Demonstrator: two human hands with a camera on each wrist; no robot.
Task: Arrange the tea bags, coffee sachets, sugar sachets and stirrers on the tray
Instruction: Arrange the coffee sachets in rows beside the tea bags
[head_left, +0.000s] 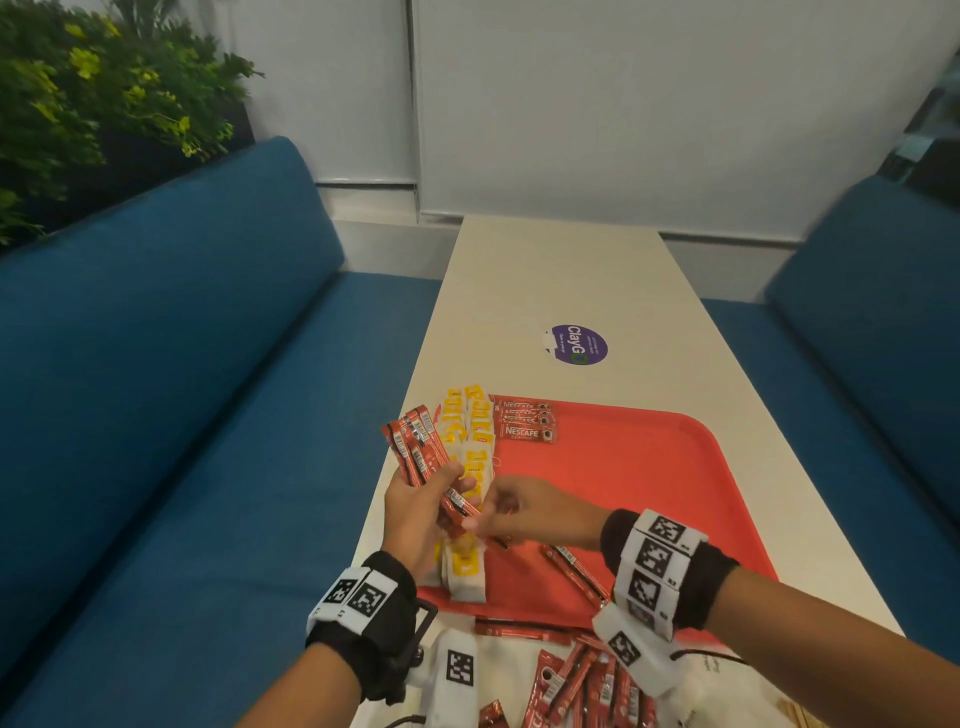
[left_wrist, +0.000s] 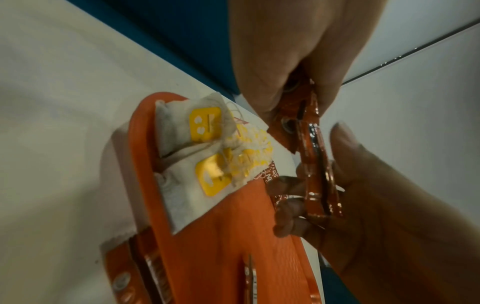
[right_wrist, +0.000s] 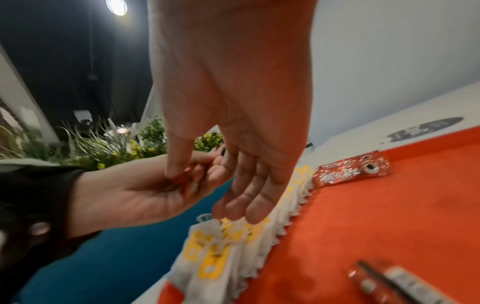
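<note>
- The left hand (head_left: 415, 512) grips a fanned bunch of coffee sachets (head_left: 418, 447) above the red tray (head_left: 639, 467), likely as a supply.
- The right hand (head_left: 530, 512) pinches one sachet's near end, other fingers relaxed.
- Yellow-tagged tea bags (head_left: 475, 447) line the tray's left edge; "NESCAFE" sachets (head_left: 524, 423) lie far left.
- The table sticker (head_left: 577, 345) reads "ClayGo".

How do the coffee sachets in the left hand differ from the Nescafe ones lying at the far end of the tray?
The coffee sachets in the left hand are gripped in a fan above the tray's edge, barcode side up; the Nescafe sachets on the tray lie flat, overlapped in a neat row, logo side up. The right hand pinches the lower end of one held sachet; nothing touches the laid ones. Both sets are red stick packs beside the tea bags on the red tray.
</note>
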